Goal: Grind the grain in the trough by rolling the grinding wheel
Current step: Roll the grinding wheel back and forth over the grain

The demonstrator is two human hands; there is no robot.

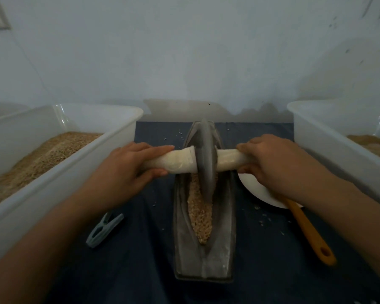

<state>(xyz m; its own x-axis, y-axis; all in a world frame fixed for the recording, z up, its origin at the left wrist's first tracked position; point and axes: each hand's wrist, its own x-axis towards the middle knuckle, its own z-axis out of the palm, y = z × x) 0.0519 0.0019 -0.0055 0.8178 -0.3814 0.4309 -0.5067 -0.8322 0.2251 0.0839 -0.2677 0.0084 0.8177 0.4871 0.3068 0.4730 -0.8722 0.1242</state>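
Grinding wheel (204,159) is standing in the grain-filled trough (204,255); left hand (123,170) and right hand (270,161) are gripping its white-wrapped axle (176,161), fingers curled round.

Your grinding wheel (204,159) and trough (203,255) look like dull, matt grey metal; the axle (173,161) is wrapped in smooth, slightly glossy white film. The grain (201,218) is coarse. Dark matt cloth (140,260) lies beneath, flanked by translucent plastic tubs (53,172).

Grey grinding wheel (204,159) upright in boat-shaped trough (203,255); tan grain (201,218) along groove.
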